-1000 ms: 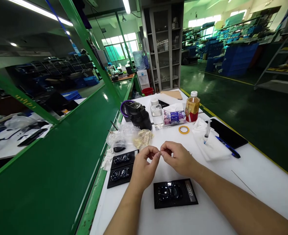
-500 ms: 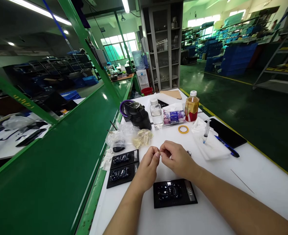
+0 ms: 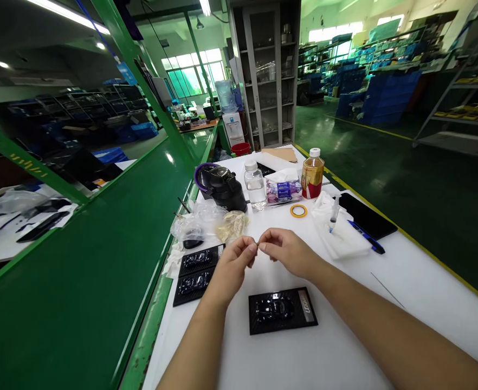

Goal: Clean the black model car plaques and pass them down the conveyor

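Note:
My left hand (image 3: 236, 264) and my right hand (image 3: 288, 250) meet fingertip to fingertip above the middle of the white table. Both are closed in a pinch. Whatever sits between the fingertips is too small to name. Below them, near me, a dark model car (image 3: 275, 309) rests on a black display base (image 3: 259, 326) with a silvery plate (image 3: 306, 307) at its right end. Left of my left hand, two more dark model cars on black bases lie one behind the other: a nearer one (image 3: 194, 282) and a farther one (image 3: 198, 258), partly covered by that hand.
Behind my hands stand a black flask (image 3: 227, 189), a clear bottle (image 3: 255, 187), a tissue pack (image 3: 283, 191) and a gold-red bottle (image 3: 312, 174). A yellow tape roll (image 3: 298, 210), a syringe (image 3: 334, 214), a blue pen-like tool (image 3: 367, 236) and a thin rod (image 3: 387, 290) lie right. Crumpled plastic bags (image 3: 206, 221) lie left.
The whole view has shifted slightly. My hands stay together at the fingertips, with the right hand's fingers a little more extended. The model cars have not visibly been moved.

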`<action>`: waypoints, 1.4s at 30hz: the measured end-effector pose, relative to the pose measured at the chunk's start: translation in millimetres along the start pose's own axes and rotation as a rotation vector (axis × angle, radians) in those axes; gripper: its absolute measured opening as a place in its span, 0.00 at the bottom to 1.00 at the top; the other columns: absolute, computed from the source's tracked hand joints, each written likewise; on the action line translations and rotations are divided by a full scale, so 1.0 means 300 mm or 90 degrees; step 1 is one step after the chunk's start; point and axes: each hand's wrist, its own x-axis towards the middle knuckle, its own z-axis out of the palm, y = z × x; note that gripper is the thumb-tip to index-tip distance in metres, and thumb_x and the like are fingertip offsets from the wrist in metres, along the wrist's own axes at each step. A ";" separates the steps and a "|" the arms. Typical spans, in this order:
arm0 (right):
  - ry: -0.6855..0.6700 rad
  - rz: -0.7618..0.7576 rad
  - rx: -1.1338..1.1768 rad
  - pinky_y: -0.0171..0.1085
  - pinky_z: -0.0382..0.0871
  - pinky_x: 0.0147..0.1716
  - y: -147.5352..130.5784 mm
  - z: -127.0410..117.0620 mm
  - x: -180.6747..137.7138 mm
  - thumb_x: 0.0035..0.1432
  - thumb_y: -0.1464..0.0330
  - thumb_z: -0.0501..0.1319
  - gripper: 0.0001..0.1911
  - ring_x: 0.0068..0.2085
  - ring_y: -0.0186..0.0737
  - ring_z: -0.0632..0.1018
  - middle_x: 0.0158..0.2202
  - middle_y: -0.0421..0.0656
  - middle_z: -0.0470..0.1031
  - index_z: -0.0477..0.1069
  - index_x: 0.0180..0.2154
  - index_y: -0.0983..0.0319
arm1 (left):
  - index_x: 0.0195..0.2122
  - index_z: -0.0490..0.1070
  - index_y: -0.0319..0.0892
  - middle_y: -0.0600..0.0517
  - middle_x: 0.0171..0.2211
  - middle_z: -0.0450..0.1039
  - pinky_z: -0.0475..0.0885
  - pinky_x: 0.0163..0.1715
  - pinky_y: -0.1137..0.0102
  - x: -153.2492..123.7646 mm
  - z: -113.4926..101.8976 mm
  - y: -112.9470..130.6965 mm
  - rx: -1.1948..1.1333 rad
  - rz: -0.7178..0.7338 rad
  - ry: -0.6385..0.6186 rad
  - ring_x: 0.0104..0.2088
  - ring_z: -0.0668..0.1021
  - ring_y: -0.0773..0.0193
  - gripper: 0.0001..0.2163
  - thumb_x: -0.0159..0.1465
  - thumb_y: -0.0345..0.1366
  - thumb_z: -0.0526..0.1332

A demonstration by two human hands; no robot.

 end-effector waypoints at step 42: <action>0.310 0.193 -0.096 0.41 0.68 0.50 0.306 -0.887 -0.197 0.44 0.74 0.66 0.31 0.51 0.47 0.75 0.51 0.47 0.73 0.69 0.53 0.61 | 0.37 0.77 0.42 0.49 0.34 0.77 0.71 0.42 0.61 0.040 -0.034 -0.001 0.287 -0.043 0.202 0.33 0.74 0.58 0.23 0.52 0.58 0.65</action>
